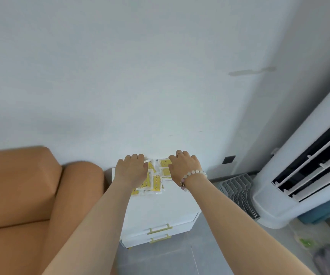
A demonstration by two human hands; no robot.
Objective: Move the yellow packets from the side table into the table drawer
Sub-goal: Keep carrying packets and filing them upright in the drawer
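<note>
The small flat yellow-and-white plastic packets point(156, 182) lie in a loose overlapping heap on top of the low white two-drawer side table point(172, 203), toward the table's back edge, by the wall. Both hands reach over the heap from the table's front. The left hand point(131, 169) covers the heap's part nearer the table's left edge. The right hand point(183, 167), w/ a pale bead bracelet point(194, 174) at the wrist, covers the part nearer the table's middle.

Fingers of both hands bend down past the heap's far side, & the thumbs point inward at the packets btwn them. Fingertips are hidden, so it can't be told whether either hand grips a packet or just rests on the heap. The heap runs roughly front-to-back on the table top. Neither hand is clearly nearer; they bracket it.

Key relation: the top drawer w/ its pale gold bar handle point(160, 228) is on the table's front face, below the heap & nearer the person, & looks closed. Prob. one hand must leave the packets to pull it out first.
</note>
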